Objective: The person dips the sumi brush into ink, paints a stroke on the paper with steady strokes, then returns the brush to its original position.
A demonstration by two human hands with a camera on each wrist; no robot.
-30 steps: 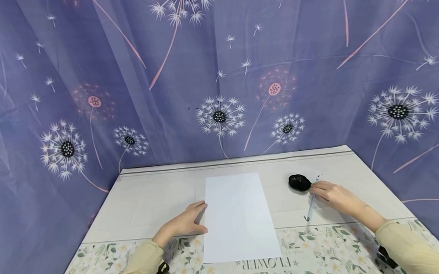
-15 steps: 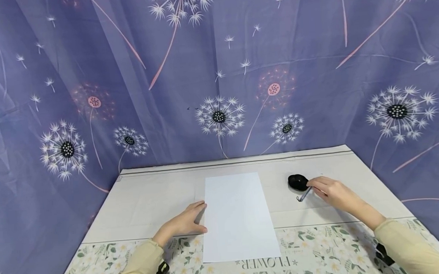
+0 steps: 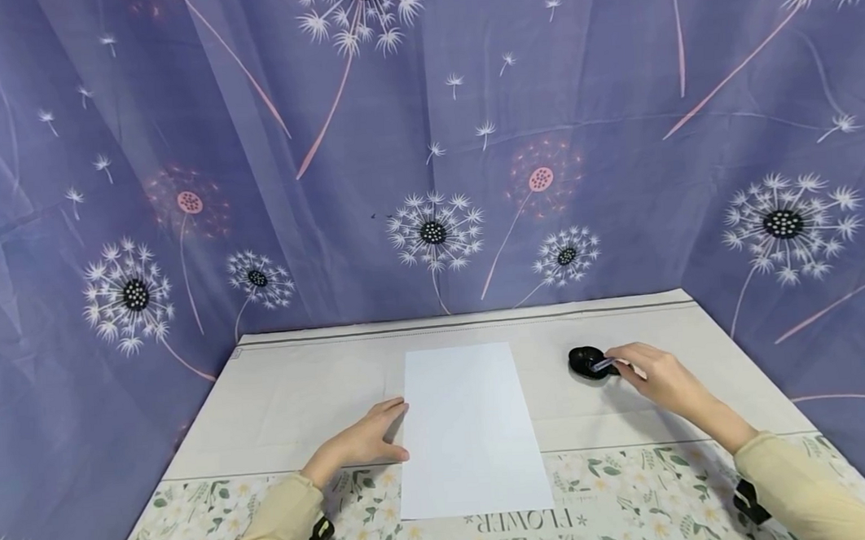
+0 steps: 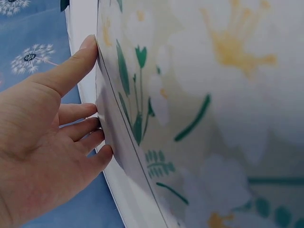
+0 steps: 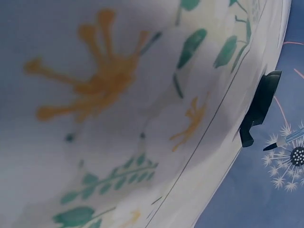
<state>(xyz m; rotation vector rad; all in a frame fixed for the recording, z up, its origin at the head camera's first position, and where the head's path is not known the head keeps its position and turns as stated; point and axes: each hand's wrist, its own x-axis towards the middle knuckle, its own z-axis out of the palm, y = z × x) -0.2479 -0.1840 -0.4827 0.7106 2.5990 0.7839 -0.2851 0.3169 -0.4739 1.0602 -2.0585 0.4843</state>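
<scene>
Brush (image 5: 287, 139) pinched in right grip (image 3: 657, 379); long axis slants, dark tip (image 5: 270, 147) lower left in right-wrist view.

In the right hand (image 3: 654, 379), the brush (image 3: 603, 365) has swung round: its visible end (half a second ago just nearside of the black dish (image 3: 578, 362)) now appears over the dish.

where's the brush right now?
Head view: right of the white sheet, held in the fingers of the right hand, the brush shows over the black dish. Right wrist view shows its dark tip clear of the dish.
</scene>
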